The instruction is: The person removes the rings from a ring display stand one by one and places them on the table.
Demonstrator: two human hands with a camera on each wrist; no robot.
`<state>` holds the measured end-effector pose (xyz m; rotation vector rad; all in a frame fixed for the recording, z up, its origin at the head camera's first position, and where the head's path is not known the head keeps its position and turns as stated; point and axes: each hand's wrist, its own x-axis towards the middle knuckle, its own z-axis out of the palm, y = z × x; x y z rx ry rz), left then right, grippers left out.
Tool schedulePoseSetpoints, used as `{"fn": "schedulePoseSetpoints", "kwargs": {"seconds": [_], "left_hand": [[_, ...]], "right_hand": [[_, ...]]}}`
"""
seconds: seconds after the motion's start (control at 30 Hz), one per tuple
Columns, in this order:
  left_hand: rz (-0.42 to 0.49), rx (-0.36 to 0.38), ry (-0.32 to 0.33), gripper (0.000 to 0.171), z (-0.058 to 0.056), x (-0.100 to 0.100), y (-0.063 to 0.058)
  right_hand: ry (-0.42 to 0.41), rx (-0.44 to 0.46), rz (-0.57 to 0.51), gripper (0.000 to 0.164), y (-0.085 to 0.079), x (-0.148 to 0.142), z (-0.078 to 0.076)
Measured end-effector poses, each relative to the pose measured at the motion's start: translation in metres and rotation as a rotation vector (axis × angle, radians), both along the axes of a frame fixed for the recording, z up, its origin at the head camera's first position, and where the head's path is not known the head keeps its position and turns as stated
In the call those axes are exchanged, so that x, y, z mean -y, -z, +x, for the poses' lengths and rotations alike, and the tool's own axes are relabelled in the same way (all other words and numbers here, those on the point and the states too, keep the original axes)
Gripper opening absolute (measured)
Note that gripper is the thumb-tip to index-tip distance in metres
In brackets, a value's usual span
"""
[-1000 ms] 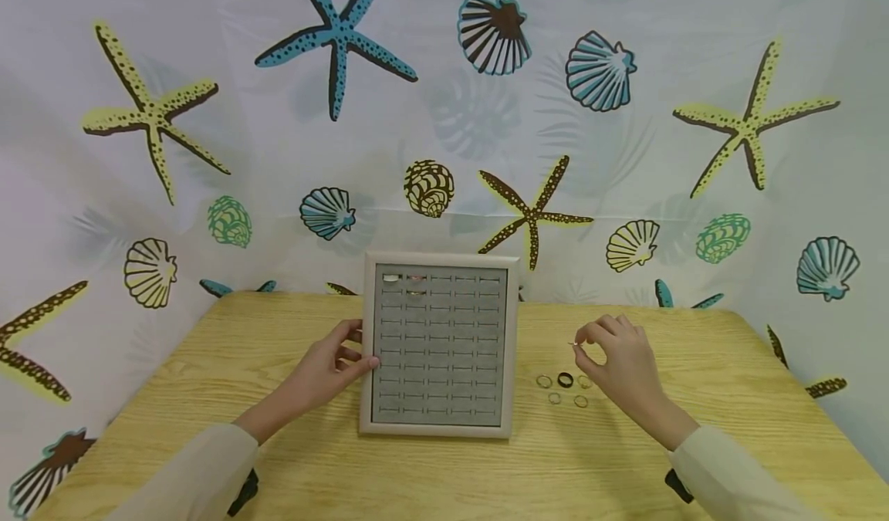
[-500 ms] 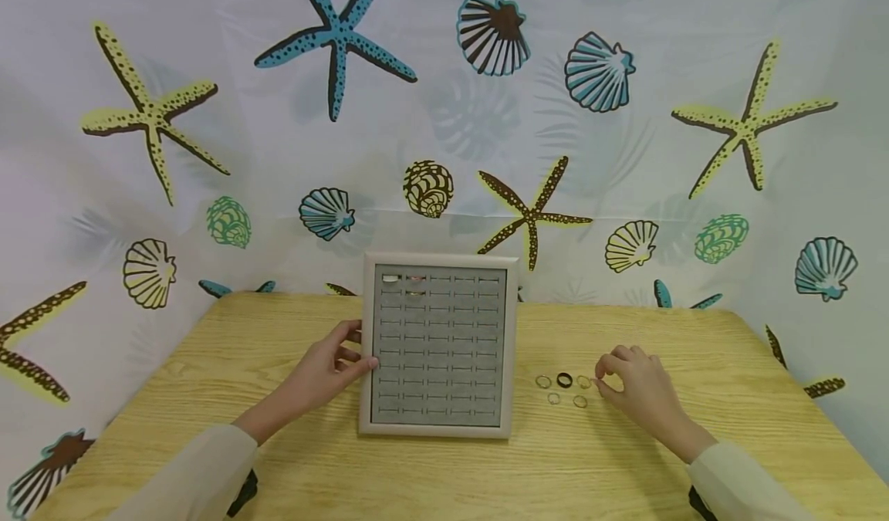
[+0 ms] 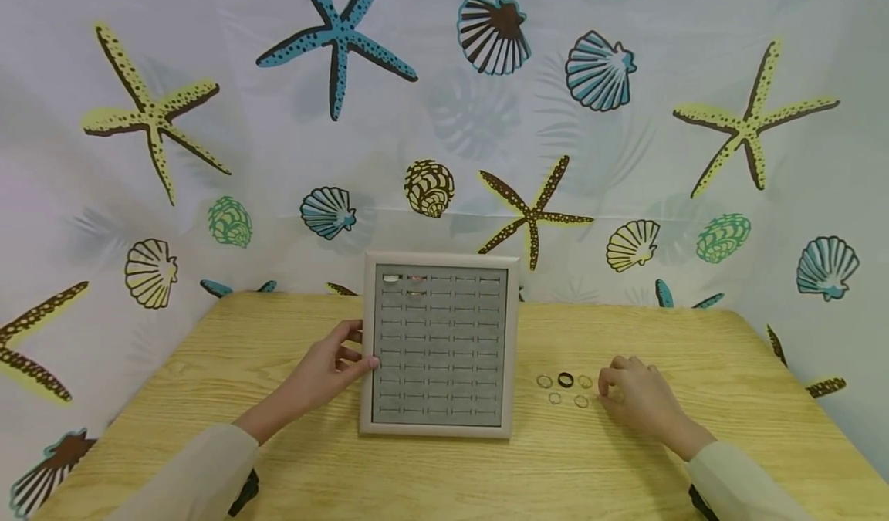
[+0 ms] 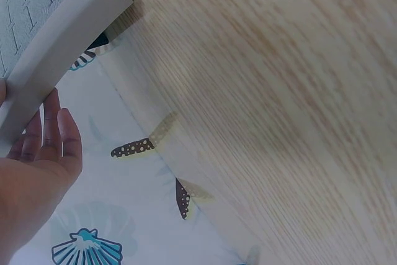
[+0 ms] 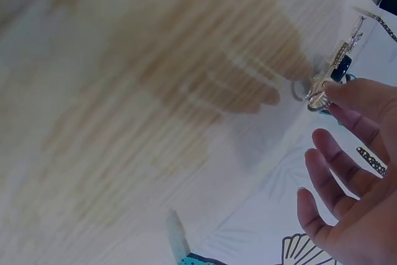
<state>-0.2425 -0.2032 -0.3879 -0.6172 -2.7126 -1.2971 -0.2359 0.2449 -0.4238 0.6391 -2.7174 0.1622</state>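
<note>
A ring display board [image 3: 435, 430] with a pale frame and grey slotted padding leans upright mid-table. My left hand [image 3: 321, 368] grips its left edge, thumb on the front and fingers behind, as the left wrist view also shows. Three rings sit in the upper left slots, among them a silver ring [image 3: 392, 279]. Low over the table to the right, my right hand [image 3: 642, 399] pinches a thin ring [image 5: 318, 102] between thumb and index finger, the other fingers loosely spread. Left of that hand lie several loose rings, including a black ring [image 3: 566, 380].
The light wooden table [image 3: 444, 475] runs back to a white cloth [image 3: 389, 150] printed with starfish and shells, which also closes off both sides. In the head view, a gold-toned ring [image 3: 582, 401] lies nearest my right fingertips.
My right hand has come down and slightly right with its pinched ring, from above the loose rings to the table beside them. My left hand and the board stay put.
</note>
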Motion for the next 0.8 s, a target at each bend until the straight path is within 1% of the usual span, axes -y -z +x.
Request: {"fn": "schedulePoseSetpoints", "kwargs": {"seconds": [0.23,0.5,0.67,0.8], "left_hand": [[0.005,-0.001,-0.005,0.057,-0.0004,0.0006,-0.0005],[0.014,0.003,0.003,0.056,-0.0005,-0.0001,0.0004],[0.02,0.014,0.003,0.057,-0.0001,-0.0006,0.0],[0.018,0.013,0.003,0.057,-0.0005,-0.0001,0.0004]], "right_hand": [[0.0,0.038,0.007,0.021,-0.0007,-0.0014,-0.0025],[0.014,0.114,-0.004,0.017,0.0006,-0.0021,-0.0016],[0.012,0.106,-0.013,0.017,-0.0009,-0.0015,-0.0032],[-0.003,0.093,-0.042,0.015,-0.0058,0.0001,-0.0054]]}}
